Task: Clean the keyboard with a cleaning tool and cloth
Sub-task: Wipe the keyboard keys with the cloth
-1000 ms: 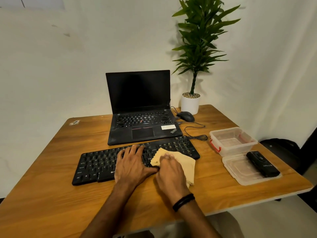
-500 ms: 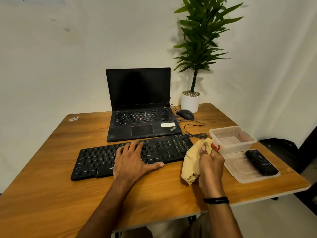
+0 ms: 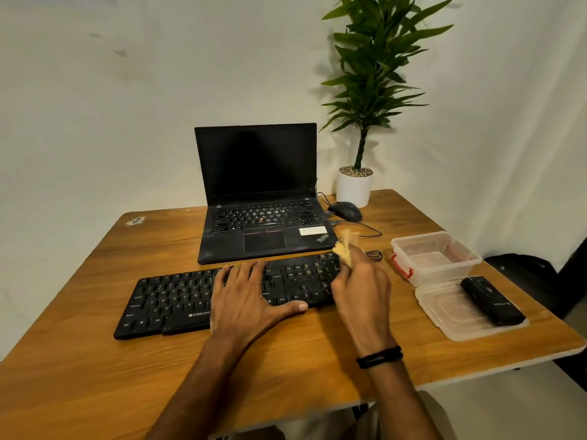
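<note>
The crumpled pale-yellow cloth [image 3: 344, 249] sits in the right hand [image 3: 362, 290]. Left of that grip: flat black plastic keyboard [image 3: 178, 300], white lettering. Right of it: clear rectangular plastic box [image 3: 444, 273], red clasps.

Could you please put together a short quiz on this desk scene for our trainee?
1. True or false: the left hand lies flat on the keyboard.
2. Which hand grips the bunched cloth? A: left. B: right.
3. Fill in: the black cleaning tool lies on the clear plastic ___.

Key:
1. True.
2. B, the right hand, at the keyboard's right end.
3. lid.
</note>
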